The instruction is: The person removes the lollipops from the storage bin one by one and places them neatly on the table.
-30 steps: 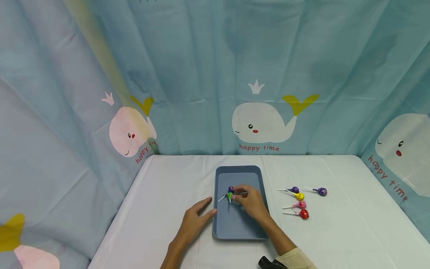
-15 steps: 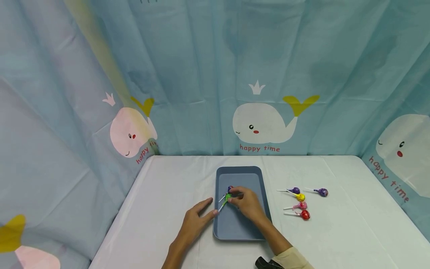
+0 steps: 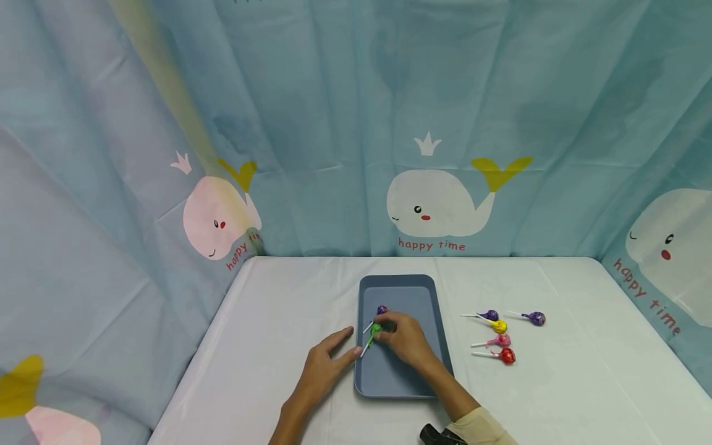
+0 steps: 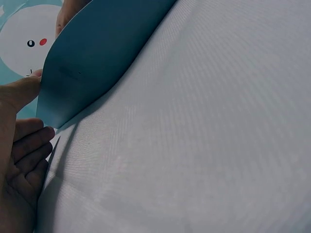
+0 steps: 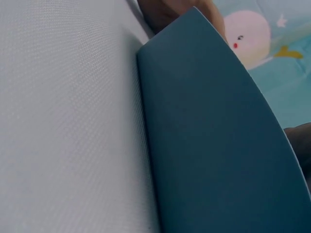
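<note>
A blue-grey tray point(image 3: 397, 386) lies lengthwise on the white table. Inside it, my right hand point(image 3: 408, 340) pinches the wrapped head of a green lollipop point(image 3: 375, 329) whose stick points toward the tray's left side. Just beyond sits a purple lollipop point(image 3: 381, 309), partly covered by my fingers. At the tray's left edge my left hand point(image 3: 325, 368) rests with fingers extended, its thumb at the rim. The left wrist view has this thumb point(image 4: 24, 91) against the tray wall point(image 4: 97, 53) and the other fingers loosely bent beside it. In the right wrist view the tray wall point(image 5: 209, 126) hides most of my right hand.
Right of the tray lie several lollipops: a purple one point(image 3: 492, 315), a yellow one point(image 3: 500, 326), a pink one point(image 3: 503, 340), a red one point(image 3: 507, 355) and another purple one point(image 3: 537, 318). A blue curtain point(image 3: 322, 204) with whale prints surrounds the table.
My right hand has shifted slightly left and nearer to me, with the green lollipop. Its stick has swung to point toward the lower left. My left hand stays at the tray's edge.
</note>
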Tool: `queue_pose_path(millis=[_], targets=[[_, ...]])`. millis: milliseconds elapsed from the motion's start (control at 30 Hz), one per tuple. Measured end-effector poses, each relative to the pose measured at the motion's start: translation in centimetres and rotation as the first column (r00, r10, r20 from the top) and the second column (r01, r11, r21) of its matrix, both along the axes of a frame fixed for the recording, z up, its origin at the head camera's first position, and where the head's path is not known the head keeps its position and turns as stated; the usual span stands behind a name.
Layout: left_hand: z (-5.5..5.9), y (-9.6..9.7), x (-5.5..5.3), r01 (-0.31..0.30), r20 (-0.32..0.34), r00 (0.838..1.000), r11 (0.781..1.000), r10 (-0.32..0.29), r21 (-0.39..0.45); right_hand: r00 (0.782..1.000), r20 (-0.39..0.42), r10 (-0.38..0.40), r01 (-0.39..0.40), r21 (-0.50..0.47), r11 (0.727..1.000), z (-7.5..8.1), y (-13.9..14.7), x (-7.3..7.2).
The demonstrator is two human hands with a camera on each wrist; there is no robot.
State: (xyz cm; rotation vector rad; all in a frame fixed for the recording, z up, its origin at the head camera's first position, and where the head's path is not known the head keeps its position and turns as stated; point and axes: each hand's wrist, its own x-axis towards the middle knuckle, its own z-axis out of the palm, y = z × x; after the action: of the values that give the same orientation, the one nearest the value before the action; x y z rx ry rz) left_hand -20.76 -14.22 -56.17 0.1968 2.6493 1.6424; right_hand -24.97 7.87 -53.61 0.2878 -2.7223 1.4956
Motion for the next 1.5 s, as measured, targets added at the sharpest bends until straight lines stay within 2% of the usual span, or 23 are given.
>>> queue_pose_path(millis=[533,867,1167,1500], targets=[[0.1,0.1,-0.1,0.003,-0.007,1.000,1.000,-0.003,-0.005,0.999,-0.050,-0.002,0.005,0.045,0.999,-0.1,0.7,0.4],[0.0,0.1,-0.1,0.007,-0.028,1.000,1.000,-0.007,-0.025,0.999,-0.026,-0.033,0.033,-0.023,0.999,-0.1,1.6,0.9],[0.3,0.1,0.0,-0.002,-0.004,1.000,1.000,0.002,0.000,0.998,0.020,-0.065,0.067,-0.085,0.994,0.6,2.4,1.4],[0.2,0.1,0.0,-0.006,-0.006,1.000,1.000,0.006,-0.005,0.994,-0.017,-0.110,0.109,-0.051,0.993,1.6,3.8,2.3]])
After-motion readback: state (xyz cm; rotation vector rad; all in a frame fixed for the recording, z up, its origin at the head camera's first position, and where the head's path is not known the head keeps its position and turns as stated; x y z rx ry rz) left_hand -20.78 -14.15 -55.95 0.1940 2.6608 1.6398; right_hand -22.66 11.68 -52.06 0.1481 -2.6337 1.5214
